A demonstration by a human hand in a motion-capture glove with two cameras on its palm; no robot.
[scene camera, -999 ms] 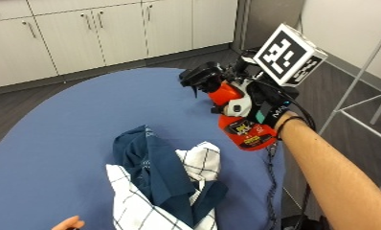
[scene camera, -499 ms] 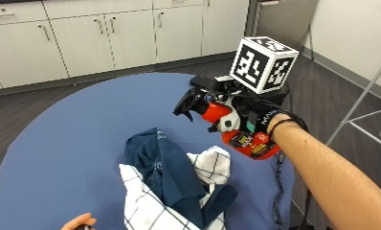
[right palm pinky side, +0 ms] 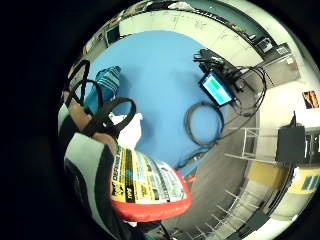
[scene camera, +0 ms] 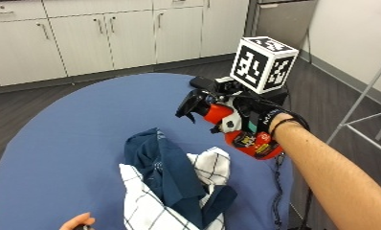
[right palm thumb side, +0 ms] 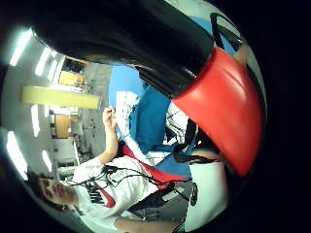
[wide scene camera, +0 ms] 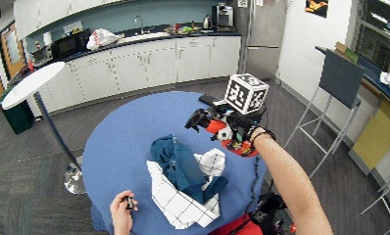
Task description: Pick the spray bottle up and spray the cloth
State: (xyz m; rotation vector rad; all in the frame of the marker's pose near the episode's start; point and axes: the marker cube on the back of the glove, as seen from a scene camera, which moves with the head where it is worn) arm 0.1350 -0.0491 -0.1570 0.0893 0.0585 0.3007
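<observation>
A bare left hand [scene camera: 74, 222] rests on the near edge of a round table covered in blue cloth [scene camera: 69, 139], its fingers curled around a small dark object that is too small to identify. Just beyond it, towards the table's middle, lies a crumpled heap of cloth: a white piece with a dark grid pattern [scene camera: 153, 203] underneath and beside a dark blue-teal piece [scene camera: 168, 170] draped over it.

Farther back and to the right, the person's right hand in a black glove [scene camera: 262, 120] holds a red plastic spray bottle with a black trigger head [scene camera: 232, 125] in the air above the table, near its right edge. The gloved fingers are wrapped around the bottle's neck and body. The bottle is tilted, its black nozzle aimed leftward and slightly down, above and beyond the cloth heap, not touching it.

In the palm view, the bottle's red base and yellow label sit close against the palm. A black cable [scene camera: 277, 191] trails over the table's right edge. White cabinets [scene camera: 114, 33] line the far wall.
</observation>
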